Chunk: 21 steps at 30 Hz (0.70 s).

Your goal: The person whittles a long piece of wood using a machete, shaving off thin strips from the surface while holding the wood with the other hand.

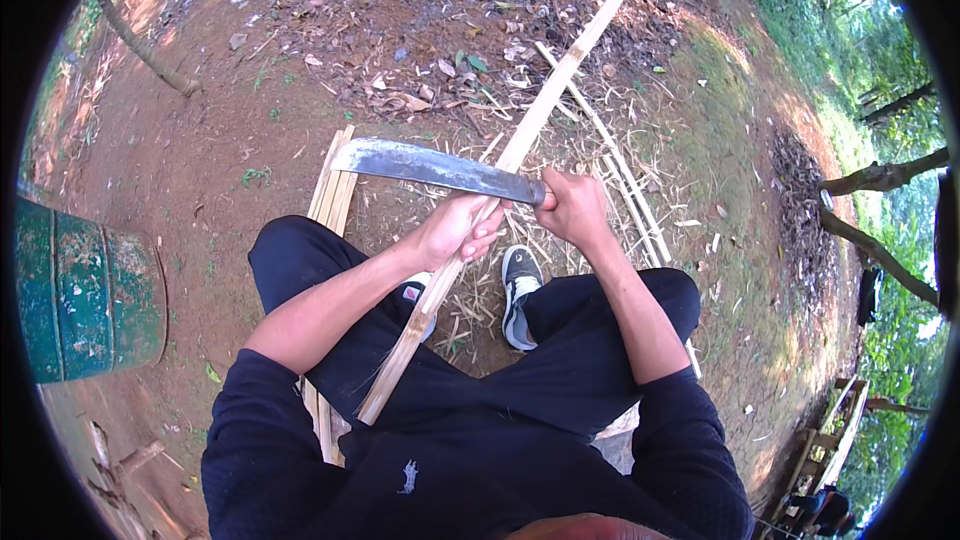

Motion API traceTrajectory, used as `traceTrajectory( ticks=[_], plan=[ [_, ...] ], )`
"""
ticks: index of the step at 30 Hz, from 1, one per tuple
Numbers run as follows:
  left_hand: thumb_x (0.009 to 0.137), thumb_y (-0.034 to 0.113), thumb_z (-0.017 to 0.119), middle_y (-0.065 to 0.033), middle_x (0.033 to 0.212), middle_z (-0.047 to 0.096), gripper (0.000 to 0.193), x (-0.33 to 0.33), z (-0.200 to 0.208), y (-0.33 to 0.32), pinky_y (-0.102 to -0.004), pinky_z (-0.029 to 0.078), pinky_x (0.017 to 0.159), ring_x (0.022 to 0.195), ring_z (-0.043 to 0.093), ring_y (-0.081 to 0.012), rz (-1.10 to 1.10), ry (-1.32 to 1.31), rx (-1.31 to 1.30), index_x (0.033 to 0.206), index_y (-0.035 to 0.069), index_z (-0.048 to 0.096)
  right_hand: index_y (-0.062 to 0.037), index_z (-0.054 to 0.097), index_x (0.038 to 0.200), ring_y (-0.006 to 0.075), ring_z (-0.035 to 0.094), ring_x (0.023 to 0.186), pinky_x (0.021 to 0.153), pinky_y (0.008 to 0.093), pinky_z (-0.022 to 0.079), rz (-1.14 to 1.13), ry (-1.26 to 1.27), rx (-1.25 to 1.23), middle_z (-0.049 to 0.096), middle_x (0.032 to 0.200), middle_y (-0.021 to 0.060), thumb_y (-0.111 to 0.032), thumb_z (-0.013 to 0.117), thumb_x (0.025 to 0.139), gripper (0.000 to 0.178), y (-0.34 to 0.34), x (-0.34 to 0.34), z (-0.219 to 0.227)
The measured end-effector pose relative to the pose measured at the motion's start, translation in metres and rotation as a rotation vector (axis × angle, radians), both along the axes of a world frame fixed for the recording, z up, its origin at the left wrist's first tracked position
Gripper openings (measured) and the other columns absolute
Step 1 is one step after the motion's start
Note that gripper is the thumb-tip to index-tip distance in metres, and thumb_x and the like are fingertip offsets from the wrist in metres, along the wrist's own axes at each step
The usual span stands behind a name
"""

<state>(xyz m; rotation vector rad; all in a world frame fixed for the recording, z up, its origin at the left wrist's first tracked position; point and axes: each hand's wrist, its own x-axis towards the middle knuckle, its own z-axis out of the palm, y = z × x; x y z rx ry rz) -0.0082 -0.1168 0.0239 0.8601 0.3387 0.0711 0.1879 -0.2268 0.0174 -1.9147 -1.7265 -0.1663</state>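
Observation:
A long, pale split bamboo strip [548, 100] slants from my lap up and away to the far right. My left hand [458, 232] is closed around it near its middle, just below the blade. In my right hand [574, 208] is the wooden handle of a machete [425, 164], its fingers wrapped round it. The broad dark blade points left and lies across the strip, its curved tip over a bundle of similar strips. Whether the edge bites into the bamboo I cannot tell.
Several cut strips [335, 185] lie beside my left leg. Thin slats [632, 195] and shavings litter the ground around my shoes [520, 290]. A green metal drum [95, 290] lies at the left. Branches [885, 175] and a wooden frame [835, 440] stand at the right.

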Motion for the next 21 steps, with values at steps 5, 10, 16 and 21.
traceTrajectory(
  ticks=[5,10,16,21],
  plan=[
    [0.109,0.039,0.021,0.0042,0.062,0.037,0.045,-0.003,0.025,-0.002,-0.0191,0.033,0.037,0.037,0.033,-0.0043,-0.007,-0.061,0.031,0.109,0.004,0.048,-0.0076,0.055,0.073,0.0299,0.063,0.053,0.051,0.0426,0.051,-0.179,0.075,-0.014,0.06,0.058,0.0126,-0.009,0.066,0.073,0.011,-0.003,0.033,-0.016],
    [0.11,0.038,0.024,0.0037,0.062,0.036,0.042,-0.008,0.028,-0.004,-0.0183,0.033,0.034,0.037,0.035,-0.0032,-0.057,-0.08,-0.049,0.107,0.004,0.047,-0.0006,0.064,0.077,0.0279,0.065,0.051,0.052,0.0434,0.052,-0.604,0.105,0.035,0.066,0.061,0.0135,-0.012,0.064,0.082,0.013,-0.01,0.102,-0.012],
    [0.108,0.025,0.034,0.0023,0.067,0.041,0.027,0.004,0.014,-0.003,-0.0182,0.035,0.035,0.04,0.038,-0.0042,-0.091,-0.094,0.125,0.113,0.002,0.047,0.0022,0.063,0.076,0.0225,0.061,0.052,0.054,0.0403,0.048,-0.692,0.346,0.173,0.063,0.06,0.0131,-0.012,0.064,0.082,0.015,-0.02,0.106,-0.011],
    [0.095,0.006,0.053,0.0007,0.075,0.048,0.028,0.01,0.02,0.001,-0.0207,0.035,0.037,0.044,0.043,-0.0035,-0.03,-0.05,0.426,0.121,0.0,0.045,-0.001,0.061,0.074,0.0193,0.06,0.048,0.049,0.0373,0.048,-0.315,0.377,0.025,0.062,0.057,0.0103,-0.01,0.066,0.079,0.012,-0.016,0.047,0.01]
  ],
)
